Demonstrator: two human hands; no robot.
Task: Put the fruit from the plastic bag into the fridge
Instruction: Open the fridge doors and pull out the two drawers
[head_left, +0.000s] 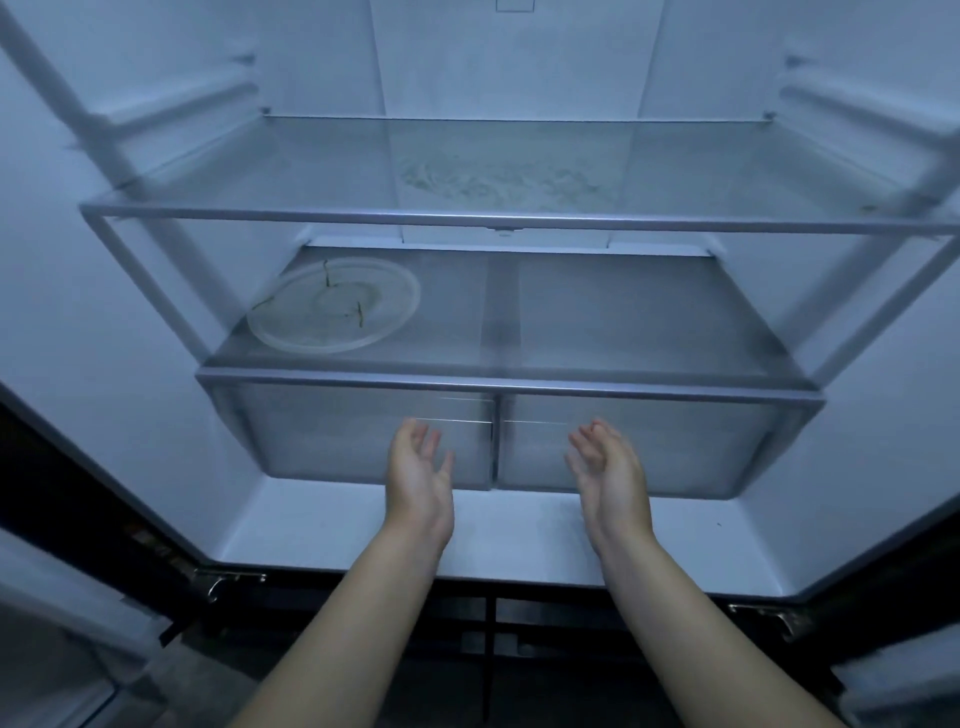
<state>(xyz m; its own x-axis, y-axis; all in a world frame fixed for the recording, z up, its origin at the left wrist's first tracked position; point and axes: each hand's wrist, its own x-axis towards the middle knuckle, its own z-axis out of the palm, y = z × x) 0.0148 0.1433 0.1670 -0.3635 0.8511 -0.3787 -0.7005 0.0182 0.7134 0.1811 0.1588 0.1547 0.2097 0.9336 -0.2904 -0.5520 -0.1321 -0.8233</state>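
Observation:
The fridge stands open in front of me, its white interior filling the head view. My left hand (420, 475) and my right hand (609, 467) reach forward side by side, palms turned inward, fingers relaxed, holding nothing. They hover just in front of the two clear crisper drawers, the left drawer (322, 431) and the right drawer (691, 441), both pushed in. No fruit and no plastic bag is in view.
An upper glass shelf (519, 221) and a lower glass shelf (623, 322) span the fridge. A round clear plate (291, 332) lies on the lower shelf at the left. Both doors swing out at the sides. Dark lower drawers (488, 623) sit below.

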